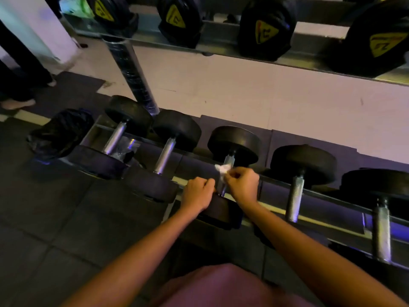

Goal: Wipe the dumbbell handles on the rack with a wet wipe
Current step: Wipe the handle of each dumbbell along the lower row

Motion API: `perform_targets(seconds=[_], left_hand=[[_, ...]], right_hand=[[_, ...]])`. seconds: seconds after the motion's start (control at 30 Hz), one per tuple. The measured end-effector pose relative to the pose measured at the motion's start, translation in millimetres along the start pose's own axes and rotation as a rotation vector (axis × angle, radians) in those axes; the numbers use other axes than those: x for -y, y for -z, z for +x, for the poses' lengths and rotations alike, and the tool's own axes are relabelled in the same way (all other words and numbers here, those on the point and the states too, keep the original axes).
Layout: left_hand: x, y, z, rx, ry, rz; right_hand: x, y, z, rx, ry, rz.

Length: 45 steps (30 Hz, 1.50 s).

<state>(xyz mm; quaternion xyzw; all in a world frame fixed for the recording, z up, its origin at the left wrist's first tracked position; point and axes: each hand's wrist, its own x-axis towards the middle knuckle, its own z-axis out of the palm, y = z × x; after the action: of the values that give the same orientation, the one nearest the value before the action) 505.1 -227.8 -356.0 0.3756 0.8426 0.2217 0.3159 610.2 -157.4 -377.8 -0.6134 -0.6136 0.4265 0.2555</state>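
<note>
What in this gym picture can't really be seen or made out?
- Head view: most of the dumbbell handle being wiped, covered by the right hand and the wet wipe it pinches.
- The left hand's fingers curl out of sight; whether they grip anything is unclear.
- Yellow labels on the upper shelf: too blurred to read.
- The far-right dumbbell: cut by the frame edge.

A black plastic-wrapped bundle (59, 131) is lying on dark floor mats (44, 218) at far L, w/ someone's feet (17, 104) standing behind & a green bag (75, 6) sitting up top.
</note>
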Motion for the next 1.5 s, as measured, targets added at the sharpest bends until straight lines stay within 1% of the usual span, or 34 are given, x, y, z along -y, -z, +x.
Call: perform_targets(seconds=[0.07, 0.13, 0.23, 0.3, 0.37, 0.43, 0.5, 0.6, 0.7, 0.87, 1.0, 1.07, 1.13, 1.23, 1.27, 1.33, 1.4, 1.5], left_hand=[[3.0, 0.6, -1.1, 0.002, -0.006, -0.011], [2.8, 2.0, -0.3, 0.016, -0.022, -0.018], [7.7, 4.8, 2.1, 0.045, -0.066, -0.008], [13.0, 4.9, 5.0, 0.055, -0.104, -0.006], [18.4, 4.0, 7.8, 0.031, -0.136, -0.017], [20.8, 2.8, 9.1, 0.021, -0.16, -0.008], [21.4, 3.2, 9.8, 0.041, -0.165, 0.005], [19.9, 5.8, 12.0, 0.092, -0.17, 0.035], [17.9, 7.4, 14.0, 0.128, -0.17, 0.057], [19.5, 5.3, 12.9, 0.097, -0.153, 0.079], [24.2, 0.9, 14.5, 0.047, -0.145, 0.108], [25.9, -0.2, 16.0, 0.052, -0.139, 0.112], [27.0, -0.1, 16.5, 0.062, -0.139, 0.105], [25.7, 1.1, 14.4, 0.069, -0.127, 0.076], [24.6, 1.4, 13.7, 0.068, -0.115, 0.07], [23.8, 1.0, 13.2, 0.068, -0.091, 0.058], [23.1, 1.1, 13.0, 0.074, -0.09, 0.065], [21.6, 1.8, 13.1, 0.063, -0.093, 0.056]], right_hand=[[14.7, 2.8, 17.5, -0.007, 0.049, -0.028], [26.2, 4.1, 29.9, -0.01, 0.027, -0.04], [22.2, 2.2, 28.3, 0.017, 0.0, -0.085], [12.2, 0.9, 11.7, 0.052, -0.05, -0.105], [1.0, -1.2, -7.5, 0.111, -0.122, -0.109], [-5.7, -3.1, -18.7, 0.12, -0.158, -0.084], [-3.8, -3.0, -18.1, 0.069, -0.118, -0.053], [9.1, -2.0, -1.5, -0.069, 0.001, -0.05], [23.2, 0.0, 19.7, -0.1, 0.034, -0.054], [16.2, -1.3, 21.9, -0.04, 0.033, -0.109], [-2.8, 0.7, -3.5, 0.137, -0.009, -0.152], [-7.2, 2.8, -14.6, 0.185, -0.043, -0.112], [-5.5, 4.0, -14.0, 0.138, -0.055, -0.02], [5.1, 3.5, 7.9, -0.042, -0.009, 0.045], [8.8, 3.5, 17.0, -0.079, -0.012, 0.071], [13.3, 3.8, 29.3, -0.095, -0.029, 0.106], [10.3, 4.5, 33.1, -0.088, -0.022, 0.085], [-4.8, 7.2, 23.6, 0.012, -0.04, 0.039]])
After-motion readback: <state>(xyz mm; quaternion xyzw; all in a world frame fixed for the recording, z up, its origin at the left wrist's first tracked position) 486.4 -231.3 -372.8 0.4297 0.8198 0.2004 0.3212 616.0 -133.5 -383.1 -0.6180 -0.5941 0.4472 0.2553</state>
